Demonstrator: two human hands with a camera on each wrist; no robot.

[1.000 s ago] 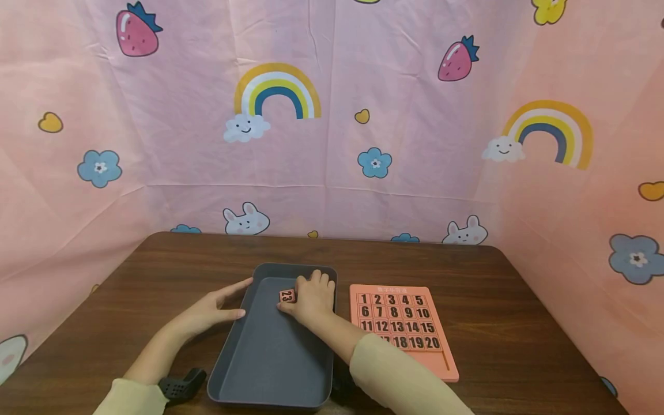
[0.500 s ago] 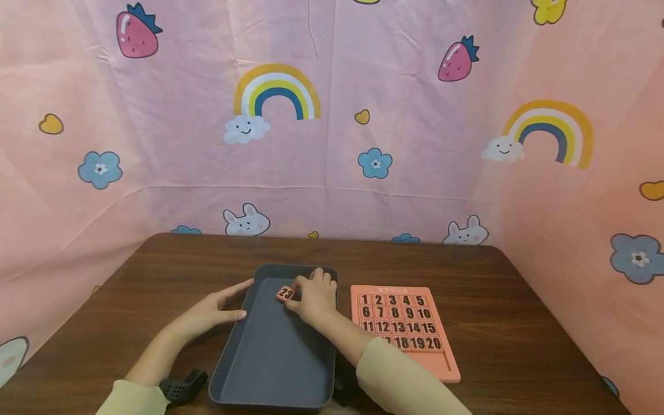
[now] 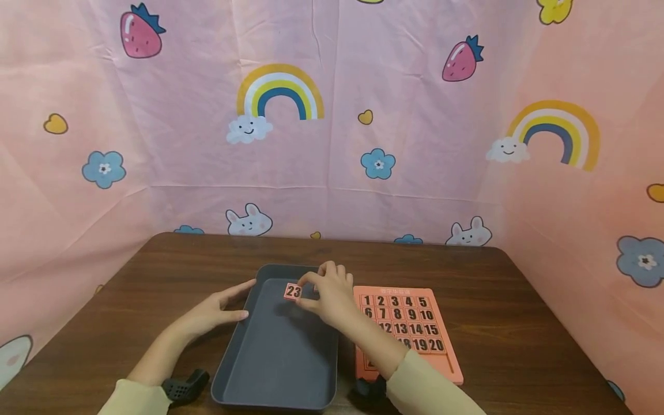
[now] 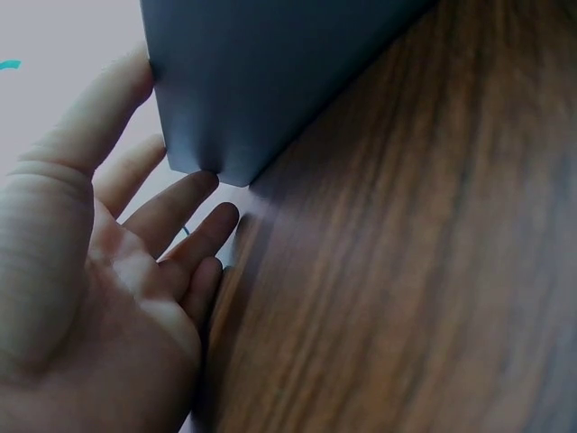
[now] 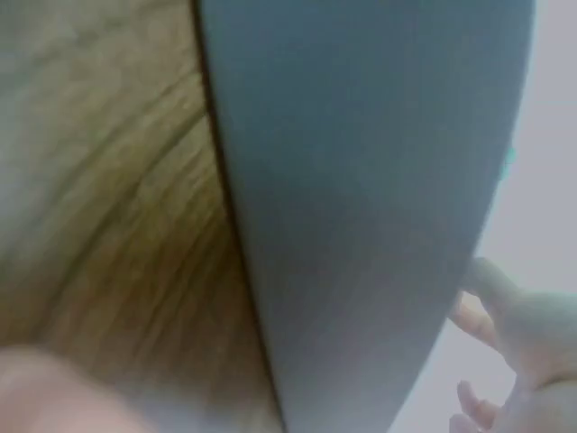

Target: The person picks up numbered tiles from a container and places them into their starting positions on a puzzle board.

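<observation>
My right hand (image 3: 337, 297) pinches a small pink number tile (image 3: 293, 291), marked 23, between thumb and forefinger above the far part of a dark grey tray (image 3: 280, 363). A bit of another small thing (image 3: 316, 288) peeks out behind these fingers, too hidden to identify. My left hand (image 3: 212, 311) touches the tray's left side with extended fingers; in the left wrist view, fingertips of that hand (image 4: 135, 262) lie against the outer wall. Right of the tray lies a peach number board (image 3: 438, 363) with tiles in rows up to 20, partly covered by my right forearm.
The brown wooden table (image 3: 519, 346) extends around the tray and board. A patterned pink cloth (image 3: 332, 202) hangs behind and at both sides. Black wrist cameras (image 3: 185, 386) hang below both sleeves.
The right hand has lifted the 23 tile off the tray floor and shifted to the right, turning the tile's number upright. The left hand has stayed at the tray's side.
</observation>
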